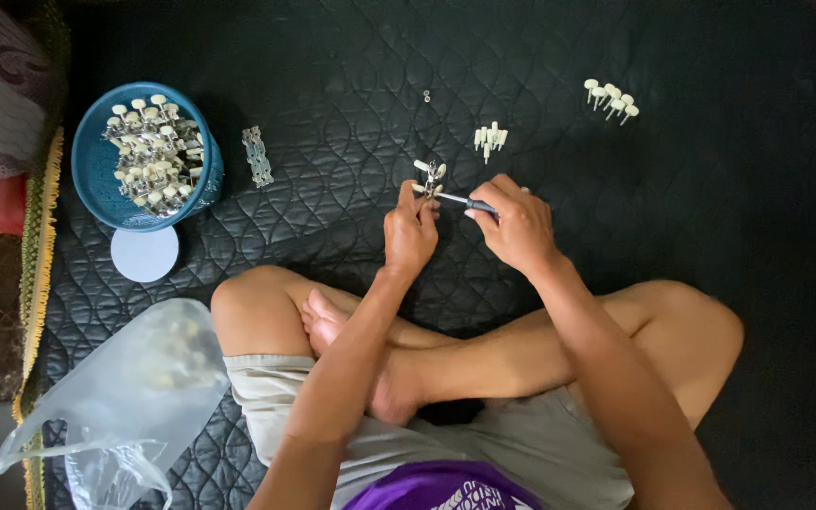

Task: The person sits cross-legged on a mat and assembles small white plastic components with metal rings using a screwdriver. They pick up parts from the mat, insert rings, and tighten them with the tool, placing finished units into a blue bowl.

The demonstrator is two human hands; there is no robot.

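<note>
I sit cross-legged on a dark quilted mat [351,113]. My left hand [409,231] pinches a small metal tuner assembly with cream knobs [429,177], holding it upright above the mat. My right hand [518,227] grips a small screwdriver [460,200] whose tip points left into that assembly. A loose cluster of cream knobs [489,139] lies just beyond my hands. Further right lies another group of cream knobs [611,98]. A tiny metal part [427,95] rests alone on the mat.
A blue basket [96,175] heaped with several metal-and-cream tuner assemblies stands at the left, a metal strip [258,156] beside it. A pale round lid [144,253] lies below the basket. A clear plastic bag [134,397] sits by my left knee. Fringed carpet edge [38,274] runs along the left.
</note>
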